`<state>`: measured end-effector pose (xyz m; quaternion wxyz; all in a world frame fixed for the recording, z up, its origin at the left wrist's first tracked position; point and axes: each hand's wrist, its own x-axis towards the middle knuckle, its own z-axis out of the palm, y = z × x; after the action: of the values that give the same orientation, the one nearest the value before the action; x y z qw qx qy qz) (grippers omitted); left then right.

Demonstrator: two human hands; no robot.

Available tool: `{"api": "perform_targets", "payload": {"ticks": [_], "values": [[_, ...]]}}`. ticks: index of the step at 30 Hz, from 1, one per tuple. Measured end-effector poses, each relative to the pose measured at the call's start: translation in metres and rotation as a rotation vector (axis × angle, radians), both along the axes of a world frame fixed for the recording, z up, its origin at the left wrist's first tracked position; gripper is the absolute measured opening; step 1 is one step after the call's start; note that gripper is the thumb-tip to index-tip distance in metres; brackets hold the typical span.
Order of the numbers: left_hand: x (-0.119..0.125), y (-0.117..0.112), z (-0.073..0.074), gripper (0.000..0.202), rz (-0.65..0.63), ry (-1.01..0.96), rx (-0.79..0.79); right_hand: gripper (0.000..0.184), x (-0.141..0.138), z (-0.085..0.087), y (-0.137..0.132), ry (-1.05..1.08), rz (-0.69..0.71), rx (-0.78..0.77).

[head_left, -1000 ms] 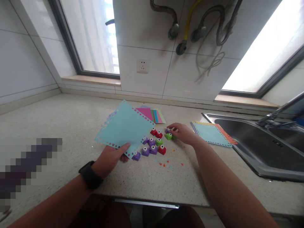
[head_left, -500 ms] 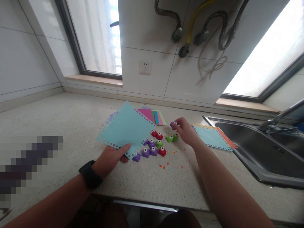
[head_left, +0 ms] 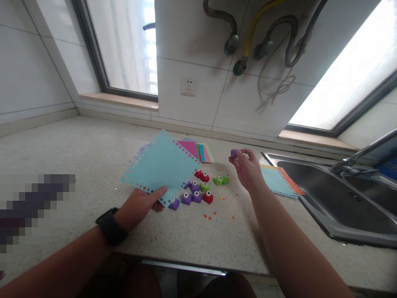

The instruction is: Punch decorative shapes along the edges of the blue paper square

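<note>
A light blue sheet of paper (head_left: 163, 163), its edges lined with punched shapes, is pinched at its near corner by my left hand (head_left: 144, 203), thumb on top. My right hand (head_left: 248, 167) is raised above the counter, closed on a purple craft punch (head_left: 235, 153). Between the hands stand several more punches: purple ones (head_left: 196, 196), red ones (head_left: 208, 197) and green ones (head_left: 218, 180). The sheet partly covers the leftmost purple punches. Small punched-out paper bits (head_left: 210, 217) lie scattered near them.
Behind the held sheet lie coloured papers (head_left: 187, 147). More punched sheets, blue (head_left: 274, 181) and orange (head_left: 290, 182), rest beside the steel sink (head_left: 322, 198) on the right. A tap (head_left: 350, 163) leans over the sink. The counter (head_left: 93, 165) meets a tiled wall with a socket (head_left: 188, 86).
My right hand has lifted and turned, bringing the purple punch up and slightly right. My left hand still holds the blue sheet, almost unmoved. The whole view has shifted slightly.
</note>
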<state>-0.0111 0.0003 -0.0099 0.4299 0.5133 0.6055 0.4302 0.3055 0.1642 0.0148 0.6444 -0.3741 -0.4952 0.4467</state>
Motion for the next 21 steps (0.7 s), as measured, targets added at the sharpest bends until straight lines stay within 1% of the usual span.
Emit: {"api": "perform_targets", "payload": {"ticks": [4, 8, 16, 21], "values": [[0.0, 0.0, 0.001, 0.044, 0.011, -0.007, -0.018, 0.028, 0.0, 0.001, 0.002, 0.071, -0.025, -0.018], [0.001, -0.001, 0.002, 0.041, 0.016, -0.028, -0.017, 0.028, -0.002, -0.002, 0.003, 0.089, -0.044, -0.041], [0.003, -0.001, 0.007, 0.039, 0.006, -0.045, -0.002, 0.038, -0.001, -0.007, 0.005, 0.068, -0.097, -0.066], [0.003, 0.0, 0.003, 0.04, 0.011, -0.042, -0.011, 0.038, 0.0, -0.012, 0.008, 0.023, -0.11, -0.072]]}}
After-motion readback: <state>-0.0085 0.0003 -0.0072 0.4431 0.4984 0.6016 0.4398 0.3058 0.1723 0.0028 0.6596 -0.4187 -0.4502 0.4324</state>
